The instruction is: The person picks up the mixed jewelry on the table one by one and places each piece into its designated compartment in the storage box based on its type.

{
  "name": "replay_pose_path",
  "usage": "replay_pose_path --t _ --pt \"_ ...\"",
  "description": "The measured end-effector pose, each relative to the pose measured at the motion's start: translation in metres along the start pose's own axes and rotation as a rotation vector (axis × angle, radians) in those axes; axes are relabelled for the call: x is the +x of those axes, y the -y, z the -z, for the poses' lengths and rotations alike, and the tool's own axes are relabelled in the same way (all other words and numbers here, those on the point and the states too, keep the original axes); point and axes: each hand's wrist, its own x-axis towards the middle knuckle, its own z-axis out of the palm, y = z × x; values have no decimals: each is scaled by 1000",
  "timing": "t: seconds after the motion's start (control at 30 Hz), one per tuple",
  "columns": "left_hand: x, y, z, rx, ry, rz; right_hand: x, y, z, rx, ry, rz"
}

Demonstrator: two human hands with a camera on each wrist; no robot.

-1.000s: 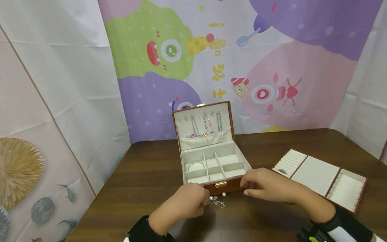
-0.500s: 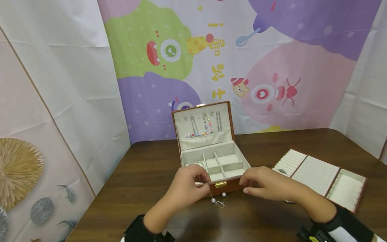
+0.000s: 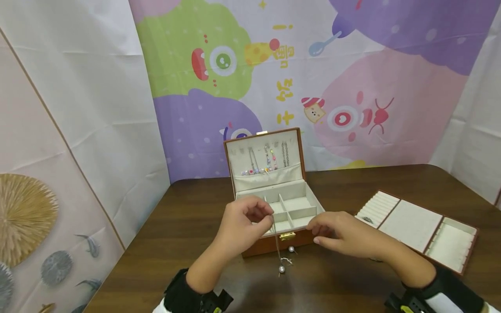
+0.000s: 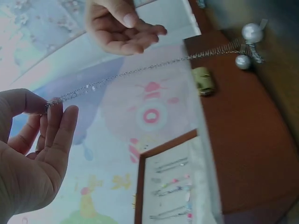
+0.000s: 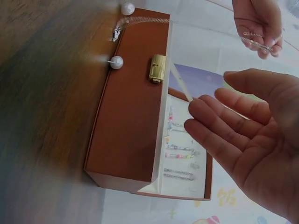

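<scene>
My left hand [image 3: 244, 224] pinches a thin silver chain necklace [image 4: 140, 70] between thumb and fingertips, above the front left of the brown jewelry box [image 3: 260, 248]. The chain hangs down in front of the box, a pearl [image 3: 282, 269] at its lower end. Beside it on the table lies a small silver piece [image 3: 287, 261]. A pearl stud [image 5: 117, 62] sits near the box's front wall, below the gold clasp [image 5: 157, 68]. Holding nothing, my right hand [image 3: 344, 232] hovers by the box's front right corner, fingers loosely bent.
Several necklaces [image 3: 270, 158] hang inside the raised lid. Dividers split the box's pale interior into compartments, partly hidden by my left hand. To the right lies a lift-out tray [image 3: 411, 221] with a ring [image 3: 367, 219] in its ridged section. A cartoon cloth hangs behind the table.
My left hand has risen from the table in front of the box, drawing the chain upward, and its pearl now dangles nearer me. The right hand has stayed almost in place.
</scene>
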Motion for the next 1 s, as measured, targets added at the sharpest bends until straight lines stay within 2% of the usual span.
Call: replay_pose_path --t 0.2,0.3,0.5,0.7,0.83,1.0 --pt "13 -9 4 -93 -44 -40 7 1 -1 14 -132 106" --pt "18 -15 6 -140 -60 -50 13 4 -1 28 -180 121" --pt "24 -24 5 -197 -49 -52 28 19 -1 177 -243 82" --pt "26 -29 2 -224 -32 -67 42 37 -1 343 -266 22" --pt "26 -29 0 -230 -29 -59 47 44 -2 379 -307 -16" --pt "27 -29 -1 -244 -16 -53 47 46 1 358 -348 -45"
